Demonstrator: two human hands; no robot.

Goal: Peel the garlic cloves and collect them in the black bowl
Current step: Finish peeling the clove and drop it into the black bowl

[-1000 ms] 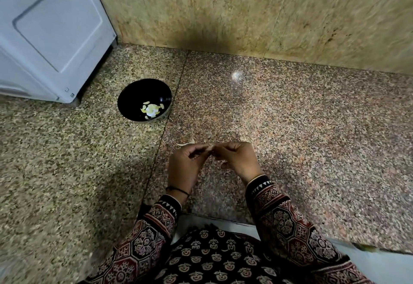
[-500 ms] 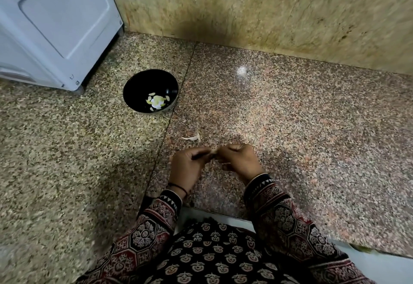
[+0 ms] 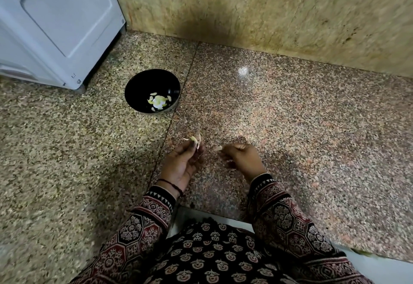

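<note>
black bowl [image 3: 143, 86] on granite counter [image 3: 290, 127]

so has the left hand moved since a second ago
Yes, slightly: the left hand has drawn left, toward the floor seam, away from the right hand pinching a garlic piece; their fingertips met before, now apart.

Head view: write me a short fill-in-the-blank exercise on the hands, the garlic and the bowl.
1. The pale cloves lie inside the ____ bowl.
2. Of the left hand and right hand, the bowl is nearer the ____ one.
3. Each hand pinches a bit of ____.
Missing words: black; left; garlic.
</note>
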